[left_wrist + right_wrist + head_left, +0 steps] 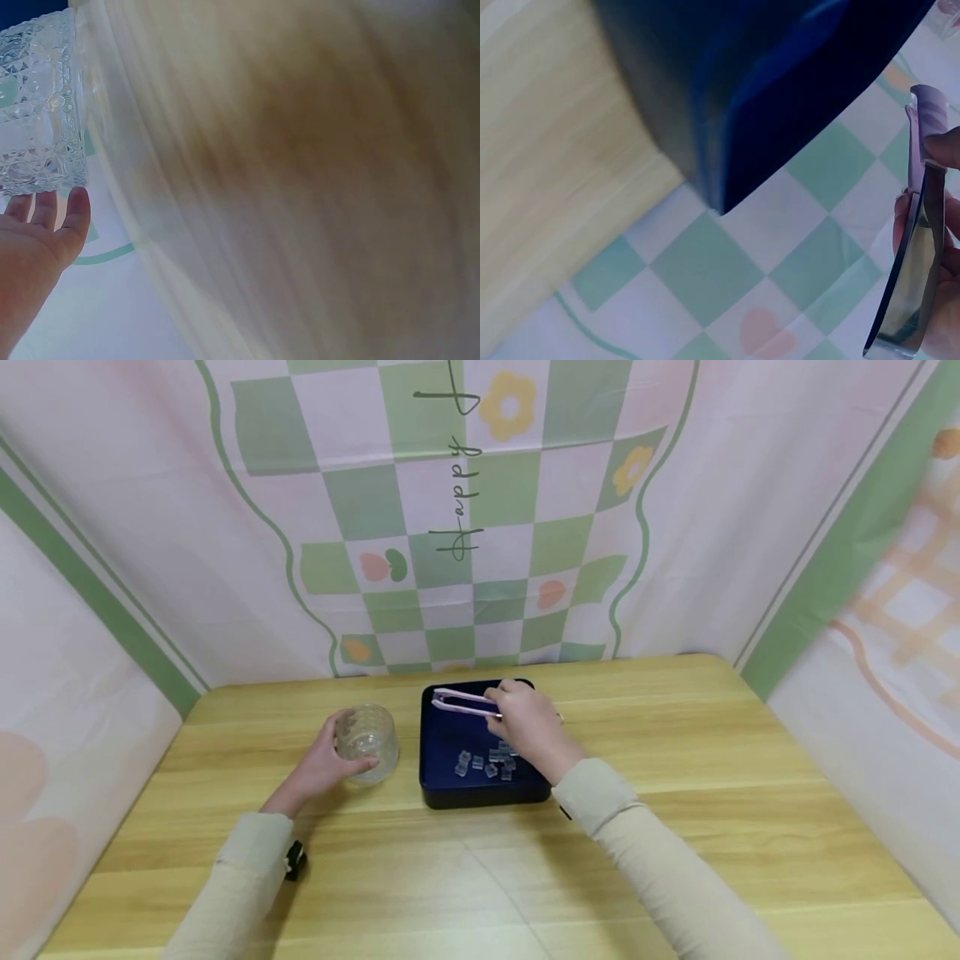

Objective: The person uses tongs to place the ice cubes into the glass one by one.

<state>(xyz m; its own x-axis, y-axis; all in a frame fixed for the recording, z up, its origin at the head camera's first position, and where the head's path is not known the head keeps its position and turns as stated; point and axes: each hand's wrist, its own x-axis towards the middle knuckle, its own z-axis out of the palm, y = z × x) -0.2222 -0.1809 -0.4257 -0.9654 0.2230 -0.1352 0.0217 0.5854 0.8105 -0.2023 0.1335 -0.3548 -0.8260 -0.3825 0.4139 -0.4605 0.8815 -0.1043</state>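
Observation:
A clear patterned glass [369, 732] stands on the wooden table, left of a dark blue tray [441, 747]. My left hand [324, 767] holds the glass from its left side, thumb at the front; in the left wrist view fingertips touch the textured wall of the glass [37, 105]. Above the tray's far part, my right hand [531, 727] grips pink tongs [468, 697], their tips pointing left. The right wrist view shows the metal bend of the tongs [911, 300], with thumb and fingers on either arm. Several small clear cubes [477, 762] lie in the tray's near half.
The wooden table [465, 877] stretches around the tray, with a patterned cloth [502, 527] hanging behind its far edge. More cloth hangs at both sides. A small black object [296, 862] shows beside the left sleeve.

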